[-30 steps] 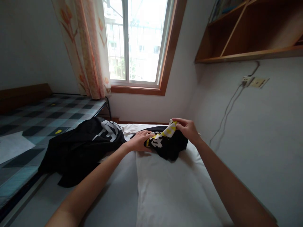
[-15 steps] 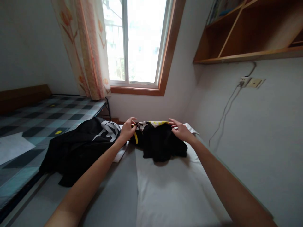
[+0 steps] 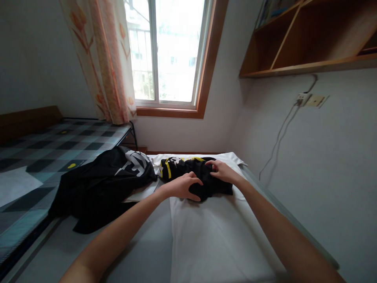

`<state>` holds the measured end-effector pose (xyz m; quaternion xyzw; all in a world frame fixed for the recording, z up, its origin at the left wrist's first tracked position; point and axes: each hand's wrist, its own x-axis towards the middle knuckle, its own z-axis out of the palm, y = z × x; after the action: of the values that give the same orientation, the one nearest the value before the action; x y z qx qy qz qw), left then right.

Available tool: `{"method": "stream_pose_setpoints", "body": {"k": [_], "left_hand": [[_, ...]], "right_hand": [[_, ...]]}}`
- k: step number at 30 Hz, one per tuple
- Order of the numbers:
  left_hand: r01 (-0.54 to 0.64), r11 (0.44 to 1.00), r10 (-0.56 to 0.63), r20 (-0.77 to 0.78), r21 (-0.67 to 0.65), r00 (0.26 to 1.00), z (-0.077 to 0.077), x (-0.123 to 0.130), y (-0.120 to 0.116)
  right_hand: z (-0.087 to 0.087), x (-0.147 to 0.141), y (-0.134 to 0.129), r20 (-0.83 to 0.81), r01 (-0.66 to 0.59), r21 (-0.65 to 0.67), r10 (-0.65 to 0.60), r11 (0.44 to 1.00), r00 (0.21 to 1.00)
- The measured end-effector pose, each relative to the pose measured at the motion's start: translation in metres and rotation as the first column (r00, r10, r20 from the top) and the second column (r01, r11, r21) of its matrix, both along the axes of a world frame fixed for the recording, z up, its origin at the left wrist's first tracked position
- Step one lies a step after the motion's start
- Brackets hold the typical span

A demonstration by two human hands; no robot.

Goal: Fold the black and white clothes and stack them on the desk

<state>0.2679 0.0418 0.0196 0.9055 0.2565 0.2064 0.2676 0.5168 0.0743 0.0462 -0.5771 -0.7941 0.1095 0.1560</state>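
A black garment with yellow stripes and a white print (image 3: 206, 181) lies bunched up at the far end of the white cloth. My left hand (image 3: 185, 185) is over its near left edge, thumb and fingers apart and nothing gripped between them. On the garment's far right part rests my right hand (image 3: 223, 172), its fingers slightly bent and spread, touching the black fabric. To the left, a second black garment with large white lettering (image 3: 100, 184) lies crumpled.
White cloth (image 3: 212, 239) covers the right of the grey surface (image 3: 144, 239). A bed with a checked mat (image 3: 79, 135) stands left, with a paper sheet (image 3: 17, 184) on it. Wooden shelves (image 3: 306, 43) and a plugged-in cable (image 3: 278, 137) are on the right wall.
Both hands have let go of the garment's far edge, which has dropped flat. My left hand has moved right and nearer; my right hand has moved slightly down onto the fabric.
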Motion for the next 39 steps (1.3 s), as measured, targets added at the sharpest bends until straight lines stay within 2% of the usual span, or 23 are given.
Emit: {"method": "stream_pose_setpoints", "body": {"k": [4, 7, 8, 10, 12, 13, 15, 17, 20, 22, 24, 26, 28, 30, 35, 37, 39], "left_hand": [[-0.137, 0.989, 0.14, 0.083, -0.047, 0.987, -0.011, 0.01, -0.001], [-0.269, 0.945, 0.309, 0.24, -0.186, 0.92, -0.014, 0.014, 0.004], [-0.291, 0.928, 0.352, 0.293, -0.231, 0.889, -0.013, 0.015, 0.006], [-0.292, 0.913, 0.391, 0.404, -0.285, 0.827, -0.012, 0.016, 0.01], [-0.254, 0.917, 0.383, 0.504, -0.307, 0.774, -0.008, 0.015, 0.014], [-0.242, 0.919, 0.38, 0.538, -0.311, 0.752, -0.005, 0.013, 0.016], [-0.262, 0.915, 0.397, 0.563, -0.308, 0.725, 0.002, 0.008, 0.021], [-0.331, 0.899, 0.437, 0.557, -0.286, 0.706, 0.01, 0.0, 0.027], [-0.414, 0.871, 0.487, 0.573, -0.265, 0.659, 0.021, -0.013, 0.034], [-0.435, 0.865, 0.492, 0.603, -0.251, 0.628, 0.027, -0.021, 0.038], [-0.441, 0.862, 0.491, 0.625, -0.249, 0.607, 0.032, -0.027, 0.04], [-0.433, 0.861, 0.495, 0.631, -0.265, 0.597, 0.036, -0.032, 0.041], [-0.424, 0.859, 0.503, 0.625, -0.287, 0.597, 0.041, -0.036, 0.041], [-0.413, 0.859, 0.508, 0.611, -0.303, 0.607, 0.045, -0.039, 0.04], [-0.376, 0.856, 0.517, 0.583, -0.356, 0.627, 0.057, -0.045, 0.034], [-0.373, 0.855, 0.519, 0.593, -0.361, 0.616, 0.061, -0.046, 0.031], [-0.368, 0.855, 0.518, 0.604, -0.365, 0.605, 0.064, -0.047, 0.029]], "right_hand": [[0.004, -0.024, -0.005, -0.11, 0.074, 0.113, -0.061, 0.991, 0.992], [0.01, -0.051, -0.012, -0.386, 0.104, 0.233, -0.006, 0.967, 0.923], [0.013, -0.06, -0.015, -0.484, 0.068, 0.239, 0.058, 0.969, 0.873], [0.017, -0.075, -0.021, -0.628, -0.083, 0.226, 0.21, 0.971, 0.749], [0.021, -0.084, -0.025, -0.691, -0.222, 0.224, 0.315, 0.949, 0.651], [0.023, -0.086, -0.026, -0.695, -0.247, 0.231, 0.338, 0.941, 0.635], [0.025, -0.082, -0.026, -0.664, -0.222, 0.244, 0.33, 0.944, 0.671], [0.025, -0.072, -0.024, -0.586, -0.147, 0.275, 0.287, 0.95, 0.758], [0.019, -0.051, -0.02, -0.354, -0.107, 0.325, 0.226, 0.94, 0.908], [0.013, -0.037, -0.016, -0.193, -0.116, 0.267, 0.171, 0.957, 0.966], [0.008, -0.027, -0.012, -0.115, -0.09, 0.15, 0.108, 0.985, 0.987], [0.006, -0.019, -0.007, -0.104, -0.049, 0.052, 0.055, 0.997, 0.993], [0.008, -0.015, -0.004, -0.106, -0.016, 0.01, 0.017, 1.0, 0.994], [0.012, -0.014, -0.003, -0.097, 0.016, 0.046, -0.011, 0.999, 0.995], [0.023, -0.026, -0.012, -0.072, 0.09, 0.297, -0.071, 0.951, 0.995], [0.025, -0.034, -0.017, -0.076, 0.041, 0.327, -0.017, 0.944, 0.997], [0.024, -0.042, -0.02, -0.086, -0.039, 0.292, 0.067, 0.956, 0.994]]}}
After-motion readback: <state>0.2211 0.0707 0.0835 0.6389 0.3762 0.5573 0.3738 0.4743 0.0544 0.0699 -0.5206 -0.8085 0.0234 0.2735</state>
